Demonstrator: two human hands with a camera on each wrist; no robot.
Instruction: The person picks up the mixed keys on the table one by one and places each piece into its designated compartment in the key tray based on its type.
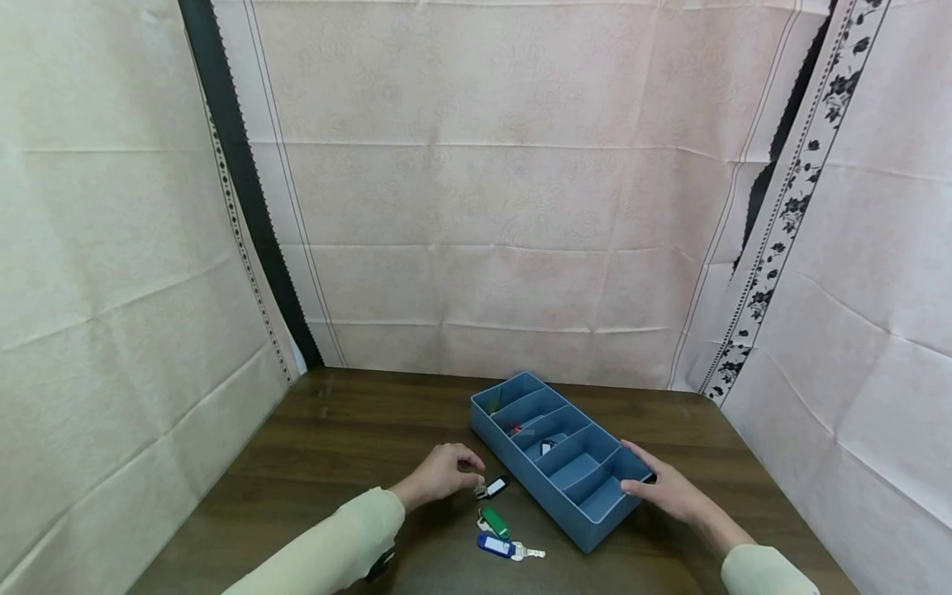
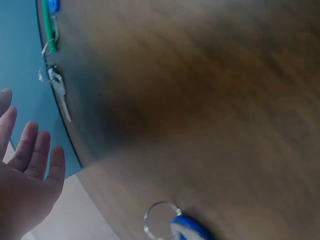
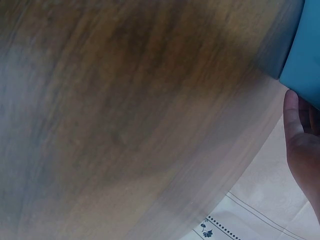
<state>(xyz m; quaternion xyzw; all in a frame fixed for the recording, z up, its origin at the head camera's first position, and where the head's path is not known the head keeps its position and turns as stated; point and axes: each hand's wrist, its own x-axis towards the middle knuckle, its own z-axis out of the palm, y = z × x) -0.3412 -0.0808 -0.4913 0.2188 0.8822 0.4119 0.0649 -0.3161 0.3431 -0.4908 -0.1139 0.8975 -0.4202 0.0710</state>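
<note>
A long blue divided box (image 1: 530,483) lies aslant on the table. My right hand (image 1: 669,492) grips its near right end, thumb over the rim; in the right wrist view its fingers (image 3: 291,107) meet the box's corner. Left of the box, my left hand (image 1: 440,473) hovers by a key with a black tag (image 1: 496,487). The left wrist view shows that hand's fingers loosely spread, apart from a silver key (image 2: 59,85). Closer to me lie a key ring with a green tag (image 1: 494,522) and a key with a blue tag (image 1: 496,545).
Inside the box, a black-and-white tag (image 1: 547,447) and a small red item (image 1: 515,430) sit in separate compartments. Another blue tag (image 2: 192,227) on a ring lies low in the left wrist view. Pale cloth (image 1: 483,207) hangs around the brown wooden table (image 1: 297,496).
</note>
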